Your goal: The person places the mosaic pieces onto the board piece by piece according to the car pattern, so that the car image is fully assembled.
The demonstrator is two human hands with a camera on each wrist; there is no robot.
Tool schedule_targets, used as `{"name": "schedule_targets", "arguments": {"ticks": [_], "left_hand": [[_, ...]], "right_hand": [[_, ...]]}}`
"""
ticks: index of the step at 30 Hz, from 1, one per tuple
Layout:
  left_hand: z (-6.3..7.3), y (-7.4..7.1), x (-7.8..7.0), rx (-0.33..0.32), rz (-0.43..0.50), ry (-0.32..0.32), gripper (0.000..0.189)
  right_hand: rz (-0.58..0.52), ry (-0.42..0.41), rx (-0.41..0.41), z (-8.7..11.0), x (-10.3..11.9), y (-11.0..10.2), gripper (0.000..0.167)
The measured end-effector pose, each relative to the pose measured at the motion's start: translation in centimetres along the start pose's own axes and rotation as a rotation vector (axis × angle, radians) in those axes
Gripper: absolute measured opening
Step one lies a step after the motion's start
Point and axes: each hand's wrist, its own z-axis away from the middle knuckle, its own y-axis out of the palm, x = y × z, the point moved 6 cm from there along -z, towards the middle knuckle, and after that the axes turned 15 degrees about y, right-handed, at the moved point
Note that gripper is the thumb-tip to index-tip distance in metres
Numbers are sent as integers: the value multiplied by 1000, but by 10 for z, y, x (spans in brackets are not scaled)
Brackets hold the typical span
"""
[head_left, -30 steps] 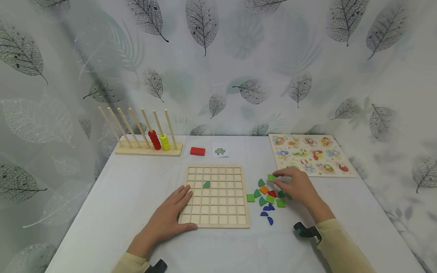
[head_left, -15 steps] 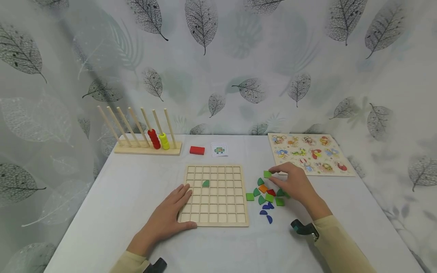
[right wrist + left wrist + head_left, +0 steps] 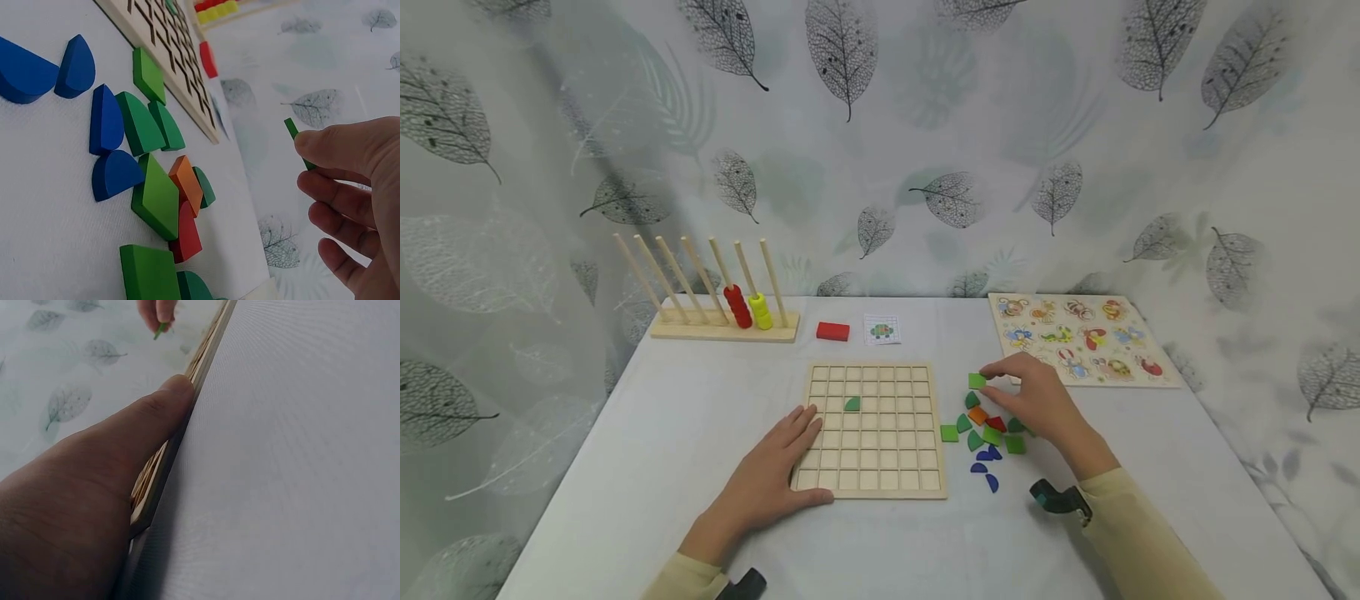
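My right hand (image 3: 1033, 396) pinches a light green square tile (image 3: 977, 381) between thumb and fingers, above the table and right of the wooden grid board (image 3: 938, 450). In the right wrist view the same tile (image 3: 291, 130) shows edge-on, lifted clear of the loose pieces. A dark green quarter-round piece (image 3: 852, 404) sits in one cell of the board. My left hand (image 3: 771, 467) rests on the board's left side, fingers extended, its thumb along the front edge. Loose green squares (image 3: 1015, 445), dark green quarter-rounds, blue half-rounds (image 3: 979, 468), an orange piece (image 3: 978, 416) and a red piece (image 3: 996, 424) lie beside the board.
Behind the board lie a red block (image 3: 832, 332) and a small picture card (image 3: 882, 330). A wooden peg rack (image 3: 722, 332) with red and yellow beads stands at the back left. An insect picture board (image 3: 1078, 340) lies at the back right, near my right hand.
My right hand has moved left and slightly up, carrying the green tile away from the pile's right side towards the board. My left hand stays on the board.
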Motion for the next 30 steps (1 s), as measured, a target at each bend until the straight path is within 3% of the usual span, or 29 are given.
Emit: {"name": "schedule_targets", "arguments": {"ticks": [9, 30], "left_hand": [[-1, 0, -1, 22, 5, -13, 116], [0, -2, -3, -6, 30, -5, 113]], "right_hand": [[4, -40, -9, -2, 10, 0, 27], [-46, -119, -1, -5, 45, 19, 23]]}}
